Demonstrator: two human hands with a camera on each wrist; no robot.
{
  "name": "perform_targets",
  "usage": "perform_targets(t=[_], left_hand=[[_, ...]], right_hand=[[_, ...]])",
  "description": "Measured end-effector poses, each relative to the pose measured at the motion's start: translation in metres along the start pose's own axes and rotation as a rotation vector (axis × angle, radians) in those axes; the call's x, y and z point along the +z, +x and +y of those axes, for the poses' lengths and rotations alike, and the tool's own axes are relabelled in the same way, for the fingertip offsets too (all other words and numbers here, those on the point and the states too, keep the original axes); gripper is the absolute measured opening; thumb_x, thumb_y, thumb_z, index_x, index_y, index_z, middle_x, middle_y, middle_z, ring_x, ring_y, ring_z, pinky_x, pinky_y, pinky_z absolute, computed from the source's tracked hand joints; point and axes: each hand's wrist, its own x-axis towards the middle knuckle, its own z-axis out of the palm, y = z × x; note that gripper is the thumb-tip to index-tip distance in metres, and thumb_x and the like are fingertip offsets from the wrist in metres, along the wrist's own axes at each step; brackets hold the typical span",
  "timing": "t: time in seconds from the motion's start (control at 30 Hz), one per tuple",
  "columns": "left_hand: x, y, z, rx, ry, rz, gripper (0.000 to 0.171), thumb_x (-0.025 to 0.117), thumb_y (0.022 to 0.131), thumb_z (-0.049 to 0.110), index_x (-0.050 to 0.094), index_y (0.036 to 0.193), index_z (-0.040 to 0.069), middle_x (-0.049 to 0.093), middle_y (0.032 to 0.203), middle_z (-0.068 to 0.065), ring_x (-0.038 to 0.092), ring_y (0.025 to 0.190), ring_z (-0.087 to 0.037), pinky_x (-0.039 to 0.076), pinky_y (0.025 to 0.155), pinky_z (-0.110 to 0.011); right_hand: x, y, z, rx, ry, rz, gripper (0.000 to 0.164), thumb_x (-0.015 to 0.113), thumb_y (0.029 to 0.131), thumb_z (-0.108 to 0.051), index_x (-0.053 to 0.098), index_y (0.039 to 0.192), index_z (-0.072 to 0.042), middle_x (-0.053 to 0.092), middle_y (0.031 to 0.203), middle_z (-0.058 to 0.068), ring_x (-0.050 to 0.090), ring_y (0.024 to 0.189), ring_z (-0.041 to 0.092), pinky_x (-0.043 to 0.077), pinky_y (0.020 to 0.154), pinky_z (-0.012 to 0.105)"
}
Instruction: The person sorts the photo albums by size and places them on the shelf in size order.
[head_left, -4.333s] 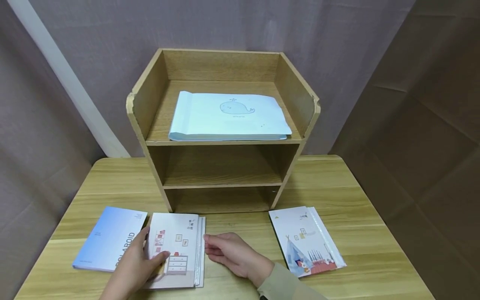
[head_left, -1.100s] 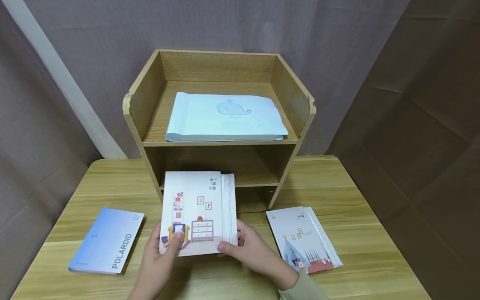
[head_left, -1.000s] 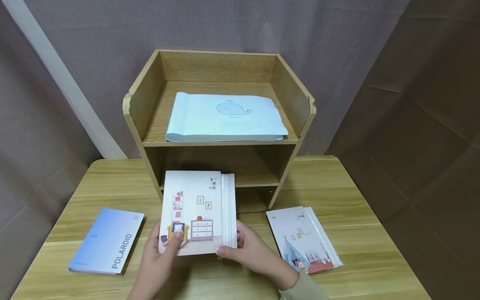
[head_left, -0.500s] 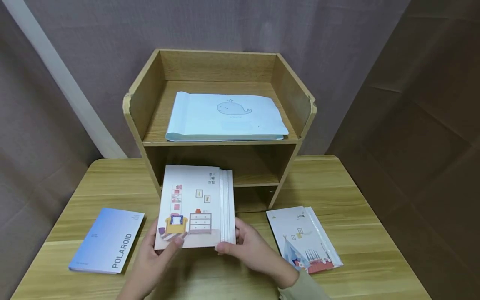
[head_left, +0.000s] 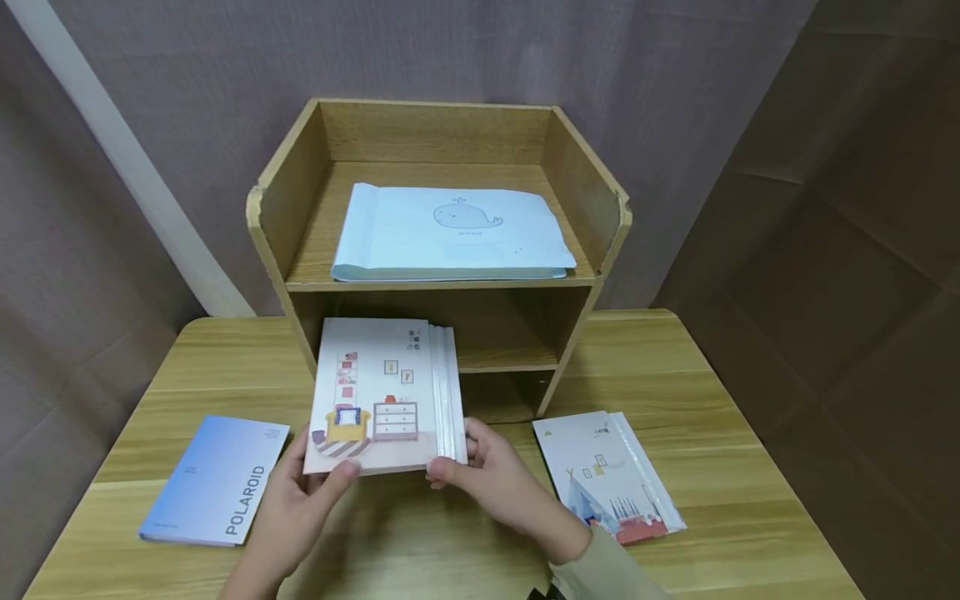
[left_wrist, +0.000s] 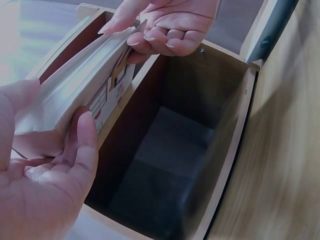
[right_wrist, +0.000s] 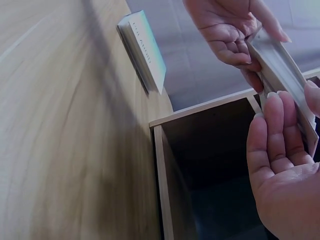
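Observation:
A white photo album (head_left: pixel 375 392) with a yellow armchair and a chest of drawers on its cover is held by both hands. Its far end reaches into the left part of the shelf's middle compartment (head_left: pixel 502 333). My left hand (head_left: pixel 296 500) grips the near left corner, thumb on the cover and fingers beneath. At the near right corner, by the silvery binding strip, my right hand (head_left: pixel 498 483) pinches the album between thumb and fingers. In the left wrist view, the album (left_wrist: pixel 75 90) lies between the left hand (left_wrist: pixel 45 185) and the right hand (left_wrist: pixel 170 25).
The wooden shelf (head_left: pixel 288 225) stands at the back of the table (head_left: pixel 675 375). On its top lies a pale blue whale album (head_left: pixel 457 233). A blue POLAROID album (head_left: pixel 213 483) rests at left, a tent-picture album (head_left: pixel 607 475) at right. The lower compartment (head_left: pixel 498 398) sits beneath.
First on the table beside the POLAROID album, the armchair album was picked up with both hands. Over the last second it moved forward and slightly left, farther into the middle compartment.

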Motion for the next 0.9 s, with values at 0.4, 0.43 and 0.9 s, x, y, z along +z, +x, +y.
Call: perform_targets(t=[0.4,0.43,0.9], left_hand=[[-0.002,0.008,0.002,-0.009,-0.005,0.134,0.053,0.060,0.093,-0.004,0.042,0.142,0.002,0.062,0.121,-0.008,0.065,0.099,-0.018,0.055,0.082,-0.028],[-0.003,0.008,0.002,-0.004,-0.013,0.131,0.052,0.059,0.093,-0.004,0.042,0.142,0.001,0.062,0.120,-0.008,0.065,0.098,-0.018,0.055,0.082,-0.029],[0.001,0.021,-0.006,0.014,0.074,0.127,0.052,0.063,0.092,0.000,0.044,0.140,0.004,0.062,0.114,-0.010,0.063,0.097,-0.018,0.055,0.082,-0.026]], right_hand=[[0.007,0.014,-0.008,0.017,-0.005,0.023,0.043,0.071,0.089,-0.017,0.051,0.123,0.001,0.070,0.096,0.014,0.066,0.088,0.040,0.057,0.079,0.042],[0.007,0.015,-0.008,0.018,0.003,0.021,0.043,0.071,0.089,-0.016,0.051,0.122,0.001,0.070,0.096,0.015,0.066,0.088,0.041,0.057,0.079,0.042],[0.005,0.029,-0.011,-0.011,-0.008,0.036,0.042,0.067,0.092,-0.016,0.049,0.124,0.005,0.067,0.095,0.019,0.067,0.086,0.032,0.056,0.079,0.046]])
